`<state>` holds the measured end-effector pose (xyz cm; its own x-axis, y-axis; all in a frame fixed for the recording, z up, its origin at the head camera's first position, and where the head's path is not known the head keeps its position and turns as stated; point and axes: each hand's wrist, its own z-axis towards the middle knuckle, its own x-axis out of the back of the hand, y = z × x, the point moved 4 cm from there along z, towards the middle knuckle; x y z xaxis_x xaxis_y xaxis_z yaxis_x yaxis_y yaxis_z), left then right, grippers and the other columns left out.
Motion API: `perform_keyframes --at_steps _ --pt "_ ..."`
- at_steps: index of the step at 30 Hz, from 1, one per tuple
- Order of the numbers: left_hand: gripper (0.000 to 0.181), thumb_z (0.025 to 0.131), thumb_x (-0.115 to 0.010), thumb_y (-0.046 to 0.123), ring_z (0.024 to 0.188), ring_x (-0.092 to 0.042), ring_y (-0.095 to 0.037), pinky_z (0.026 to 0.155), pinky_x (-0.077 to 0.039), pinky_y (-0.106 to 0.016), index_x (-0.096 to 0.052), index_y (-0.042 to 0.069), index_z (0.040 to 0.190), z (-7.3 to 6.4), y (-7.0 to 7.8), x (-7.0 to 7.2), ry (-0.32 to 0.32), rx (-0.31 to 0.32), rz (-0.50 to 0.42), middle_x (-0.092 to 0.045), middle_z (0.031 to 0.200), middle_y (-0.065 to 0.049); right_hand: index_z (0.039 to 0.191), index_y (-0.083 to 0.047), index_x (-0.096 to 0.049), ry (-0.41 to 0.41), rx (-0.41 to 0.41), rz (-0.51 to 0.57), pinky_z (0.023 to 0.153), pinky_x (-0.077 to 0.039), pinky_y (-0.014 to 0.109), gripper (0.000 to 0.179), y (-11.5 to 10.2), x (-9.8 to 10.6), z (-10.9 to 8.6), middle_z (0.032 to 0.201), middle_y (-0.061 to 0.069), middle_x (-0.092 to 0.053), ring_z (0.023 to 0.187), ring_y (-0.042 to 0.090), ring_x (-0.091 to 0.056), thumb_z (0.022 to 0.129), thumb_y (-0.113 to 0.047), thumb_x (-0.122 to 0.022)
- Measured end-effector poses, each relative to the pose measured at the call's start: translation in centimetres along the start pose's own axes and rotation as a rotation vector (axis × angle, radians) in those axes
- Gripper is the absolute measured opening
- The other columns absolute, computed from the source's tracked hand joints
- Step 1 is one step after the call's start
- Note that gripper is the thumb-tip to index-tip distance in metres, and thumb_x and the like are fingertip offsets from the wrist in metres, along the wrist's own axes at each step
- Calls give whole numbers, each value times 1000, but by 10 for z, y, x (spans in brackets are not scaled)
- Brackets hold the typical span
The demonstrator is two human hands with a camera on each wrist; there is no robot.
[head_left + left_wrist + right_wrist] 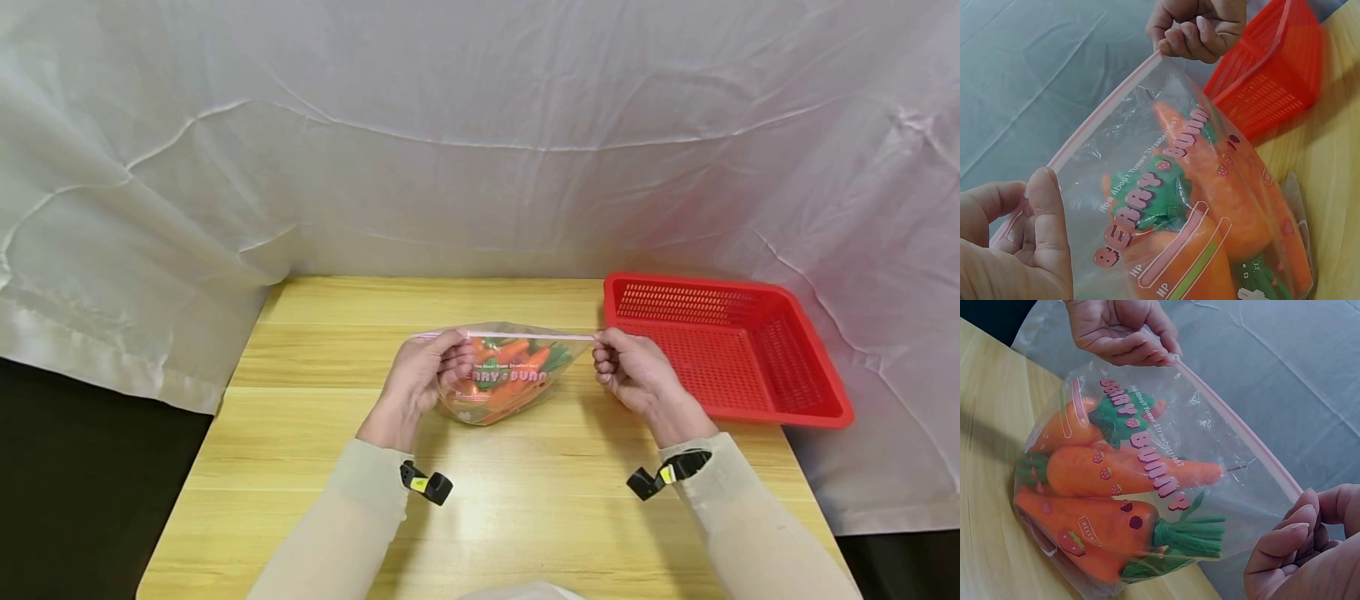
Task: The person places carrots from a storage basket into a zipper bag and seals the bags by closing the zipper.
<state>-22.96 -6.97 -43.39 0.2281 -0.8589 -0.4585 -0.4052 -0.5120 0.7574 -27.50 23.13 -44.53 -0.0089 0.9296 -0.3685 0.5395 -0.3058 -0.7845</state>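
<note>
A clear zip bag [517,392] with pink "BERRY BUNNY" print and a pink zip strip [1107,112] hangs between my two hands, close over the table. Inside it lie several orange toy carrots [1094,522] with green tops, tips pointing different ways. My left hand [423,367] pinches the strip toward its left end, thumb against fingers. The right hand [633,367] pinches the strip's right corner, its other fingers curled in. Between the hands the strip is pulled straight.
A red plastic basket [817,400] with slotted walls stands at the table's back right, just beyond my right hand. The wooden table [300,467] lies beneath. A pale cloth curtain [450,192] hangs behind and along the sides.
</note>
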Motion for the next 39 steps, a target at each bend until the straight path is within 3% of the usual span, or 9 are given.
perform_keyframes --at_steps 23,39 --pt "15 100 -67 7 60 -73 -13 57 -59 -21 -75 2 88 0 5 10 13 -42 -6 -75 75 -8 76 -11 -70 5 -6 -3 54 -42 20 34 1 1 1 68 -2 -61 59 7 -49 106 -12 -53" --pt "15 101 -67 8 61 -73 -13 63 -60 -21 -75 4 89 -3 12 21 35 -42 -15 -76 77 -7 78 -9 -70 7 3 5 54 -42 20 33 0 1 0 68 -2 -62 59 7 -49 106 -11 -53"
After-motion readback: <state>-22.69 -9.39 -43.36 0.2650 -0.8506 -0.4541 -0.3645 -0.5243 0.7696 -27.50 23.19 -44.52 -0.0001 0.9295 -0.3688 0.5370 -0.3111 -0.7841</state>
